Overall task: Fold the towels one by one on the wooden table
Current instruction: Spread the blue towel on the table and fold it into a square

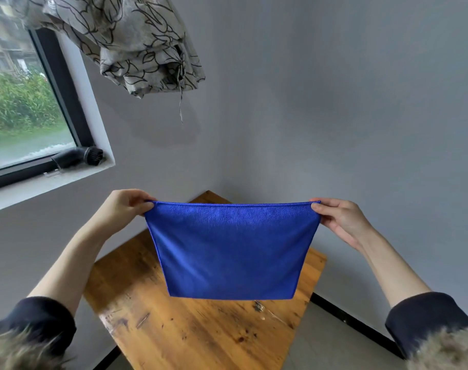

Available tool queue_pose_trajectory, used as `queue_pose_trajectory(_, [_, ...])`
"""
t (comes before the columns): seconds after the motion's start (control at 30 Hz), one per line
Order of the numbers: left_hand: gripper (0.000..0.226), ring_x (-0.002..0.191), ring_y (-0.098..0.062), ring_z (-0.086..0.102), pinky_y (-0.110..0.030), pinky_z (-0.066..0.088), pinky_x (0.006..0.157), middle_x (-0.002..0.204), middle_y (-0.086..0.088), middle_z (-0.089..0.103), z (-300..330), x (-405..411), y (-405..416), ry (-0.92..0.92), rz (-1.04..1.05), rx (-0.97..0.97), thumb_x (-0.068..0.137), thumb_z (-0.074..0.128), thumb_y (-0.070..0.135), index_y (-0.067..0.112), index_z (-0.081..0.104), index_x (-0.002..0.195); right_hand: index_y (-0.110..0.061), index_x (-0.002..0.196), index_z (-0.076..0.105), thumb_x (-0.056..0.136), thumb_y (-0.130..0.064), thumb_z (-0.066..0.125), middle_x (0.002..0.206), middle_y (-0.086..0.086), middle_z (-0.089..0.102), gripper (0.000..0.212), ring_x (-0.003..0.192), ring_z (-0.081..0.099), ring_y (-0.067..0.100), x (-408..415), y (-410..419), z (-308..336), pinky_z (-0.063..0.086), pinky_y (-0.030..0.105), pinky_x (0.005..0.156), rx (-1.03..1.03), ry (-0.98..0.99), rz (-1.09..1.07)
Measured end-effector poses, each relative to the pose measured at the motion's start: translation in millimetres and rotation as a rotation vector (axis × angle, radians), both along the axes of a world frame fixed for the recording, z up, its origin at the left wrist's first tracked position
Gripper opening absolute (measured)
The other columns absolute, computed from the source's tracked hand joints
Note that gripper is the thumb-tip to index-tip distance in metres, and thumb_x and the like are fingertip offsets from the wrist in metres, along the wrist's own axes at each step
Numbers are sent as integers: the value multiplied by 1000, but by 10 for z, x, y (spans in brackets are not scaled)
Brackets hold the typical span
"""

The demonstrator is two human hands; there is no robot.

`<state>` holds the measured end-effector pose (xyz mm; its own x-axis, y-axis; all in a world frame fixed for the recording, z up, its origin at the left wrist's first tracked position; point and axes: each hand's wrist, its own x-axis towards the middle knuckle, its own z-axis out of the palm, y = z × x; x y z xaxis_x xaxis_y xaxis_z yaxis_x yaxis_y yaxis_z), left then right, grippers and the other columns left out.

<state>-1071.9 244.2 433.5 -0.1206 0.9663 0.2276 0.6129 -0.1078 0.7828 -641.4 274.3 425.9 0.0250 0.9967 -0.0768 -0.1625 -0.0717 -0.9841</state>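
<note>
A blue towel point(231, 249) hangs spread flat in the air above the wooden table point(190, 335). My left hand point(126, 205) pinches its top left corner. My right hand point(339, 218) pinches its top right corner. The top edge is pulled taut between the two hands, and the lower edge hangs free a little above the tabletop. The towel hides the middle and far part of the table.
The table stands in a corner between two grey walls. A window point(22, 108) with a black brush point(79, 157) on its sill is at the left. A patterned curtain point(131, 46) hangs bunched above. Grey floor point(331, 343) shows to the right of the table.
</note>
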Motion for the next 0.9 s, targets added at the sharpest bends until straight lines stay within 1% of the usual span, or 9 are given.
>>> queue_pose_trajectory(0.1, [12, 72, -25, 62, -32, 48, 81, 80, -10, 67, -160, 72, 128, 70, 82, -49, 84, 61, -1, 10, 66, 82, -1, 86, 66, 83, 6, 61, 81, 10, 64, 8, 74, 62, 17, -80, 153, -126, 56, 19, 63, -42, -134, -64])
queue_pose_trajectory(0.2, [9, 80, -29, 64, -36, 48, 84, 87, -15, 68, -275, 148, 270, 35, 161, -47, 86, 59, 4, 8, 67, 86, 2, 96, 63, 86, 2, 59, 79, 8, 61, 11, 73, 57, 17, -186, 357, -261, 53, 25, 71, -45, -260, -130])
queue_pose_trajectory(0.27, [10, 84, -28, 63, -37, 48, 87, 91, -14, 68, -307, 175, 354, -16, 210, -22, 87, 58, 5, 4, 67, 90, 0, 99, 62, 89, -1, 56, 80, 6, 59, 12, 72, 55, 16, -256, 473, -293, 50, 26, 72, -21, -309, -154])
queue_pose_trajectory(0.33, [12, 86, -24, 60, -36, 45, 87, 94, -13, 66, -293, 183, 409, -54, 246, 39, 89, 57, 7, 2, 66, 95, -3, 99, 61, 90, -4, 55, 80, 3, 59, 11, 74, 55, 16, -313, 552, -269, 49, 24, 70, 17, -277, -177])
queue_pose_trajectory(0.43, [9, 84, -20, 57, -35, 45, 84, 90, -10, 64, -235, 198, 393, -161, 240, 142, 91, 54, 7, 6, 62, 96, -10, 86, 59, 91, -5, 54, 81, 3, 58, 9, 81, 55, 18, -341, 553, -192, 49, 29, 78, 73, -173, -159])
queue_pose_trajectory(0.5, [8, 78, -15, 57, -29, 45, 81, 82, -2, 62, -257, 182, 295, -230, 214, 191, 91, 55, 6, 11, 61, 94, -12, 82, 58, 92, -4, 53, 81, 4, 58, 13, 81, 55, 18, -333, 492, -169, 48, 33, 83, 103, -103, -125])
queue_pose_trajectory(0.6, [10, 72, 2, 58, -16, 45, 76, 81, 8, 63, -407, 150, 64, -269, 177, 204, 90, 57, 7, 16, 61, 90, -11, 81, 57, 91, -2, 53, 82, 5, 59, 14, 79, 57, 18, -302, 328, -228, 50, 32, 84, 119, -37, -104])
queue_pose_trajectory(0.77, [22, 66, 8, 56, -7, 44, 67, 79, 10, 65, -922, 177, -432, -255, 145, 38, 89, 58, 9, 28, 65, 82, -12, 84, 59, 90, -1, 54, 83, 6, 63, 14, 78, 61, 15, -248, -46, -729, 53, 25, 75, 32, -103, -72])
queue_pose_trajectory(0.9, [14, 61, 6, 58, -9, 47, 63, 76, 3, 66, -1489, 195, -826, -259, 87, -241, 89, 58, 5, 16, 66, 83, -12, 86, 62, 89, -1, 55, 87, 8, 65, 13, 79, 62, 16, -93, -429, -1351, 51, 27, 79, -136, -223, -4])
